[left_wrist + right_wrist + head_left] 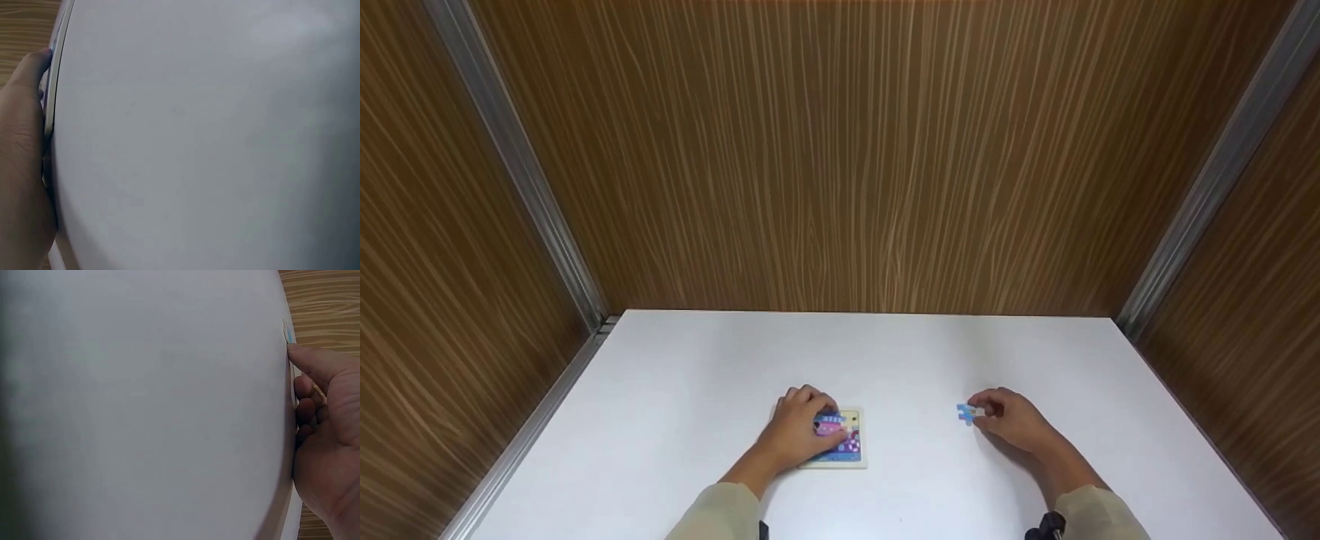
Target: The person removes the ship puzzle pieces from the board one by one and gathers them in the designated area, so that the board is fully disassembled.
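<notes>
Flat on the white table [915,442] lies a jigsaw board [864,442] with a pale frame and a printed blue, purple and yellow picture. My left hand [795,431] arches over its left part, hiding that side. Its thumb and index finger bracket a pink-and-blue puzzle piece [829,427] over the board. In the left wrist view, the thumb [31,67] reaches the board's edge [56,84]. To the right, my right hand [1018,421] pinches a light-blue puzzle piece [964,413] between thumb and index finger, low over the table. The right wrist view shows that piece [289,333] edge-on beyond the thumb.
A wood-grain panel [840,157] rises behind the table, with side panels [1245,322] to the left and right. Metal rails [521,150] run along the corners. White tabletop lies between the two hands.
</notes>
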The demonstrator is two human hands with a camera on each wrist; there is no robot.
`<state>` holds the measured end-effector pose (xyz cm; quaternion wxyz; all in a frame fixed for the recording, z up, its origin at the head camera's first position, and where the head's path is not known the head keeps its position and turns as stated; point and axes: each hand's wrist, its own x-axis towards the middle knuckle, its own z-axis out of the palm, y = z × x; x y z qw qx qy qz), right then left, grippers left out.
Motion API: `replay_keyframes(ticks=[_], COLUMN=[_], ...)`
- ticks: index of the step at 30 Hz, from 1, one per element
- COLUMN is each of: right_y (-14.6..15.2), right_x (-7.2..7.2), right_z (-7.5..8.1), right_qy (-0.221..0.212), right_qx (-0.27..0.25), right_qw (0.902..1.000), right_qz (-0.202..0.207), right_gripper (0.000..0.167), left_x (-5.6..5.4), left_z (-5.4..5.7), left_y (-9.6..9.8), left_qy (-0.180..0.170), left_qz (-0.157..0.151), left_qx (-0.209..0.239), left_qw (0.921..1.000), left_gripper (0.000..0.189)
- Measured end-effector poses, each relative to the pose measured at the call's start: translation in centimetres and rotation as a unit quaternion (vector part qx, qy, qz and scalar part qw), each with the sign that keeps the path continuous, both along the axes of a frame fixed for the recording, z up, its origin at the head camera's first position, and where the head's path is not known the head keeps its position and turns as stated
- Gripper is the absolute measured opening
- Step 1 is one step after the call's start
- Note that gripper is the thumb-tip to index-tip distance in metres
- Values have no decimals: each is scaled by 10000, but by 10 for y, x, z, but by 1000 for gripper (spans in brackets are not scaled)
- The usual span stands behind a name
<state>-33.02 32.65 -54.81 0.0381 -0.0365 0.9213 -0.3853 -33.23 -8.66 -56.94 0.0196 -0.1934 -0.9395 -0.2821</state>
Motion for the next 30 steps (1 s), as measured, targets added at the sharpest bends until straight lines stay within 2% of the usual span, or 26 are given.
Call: replay_keyframes(ticks=[7, 17, 24, 30], right_y=[-3, -3, -2, -3], right_x=[-1, -2, -6, -8], right_z=[-1, -3, -3, -3], right_qy=[75, 66, 25, -46], right_qx=[-5, 89, 60, 53], right_qw=[9999, 9997, 9999, 10000], right_qz=[77, 216, 145, 64], right_gripper=[29, 31, 29, 30], left_x=[3, 10, 12, 10], left_z=[3, 2, 4, 4], left_y=[-2, -5, -7, -19], left_qy=[110, 85, -8, 69], left_qz=[-68, -102, -128, -75], left_qx=[-59, -57, -73, -177], left_qw=[9999, 9999, 9999, 9998], left_gripper=[53, 50, 48, 46])
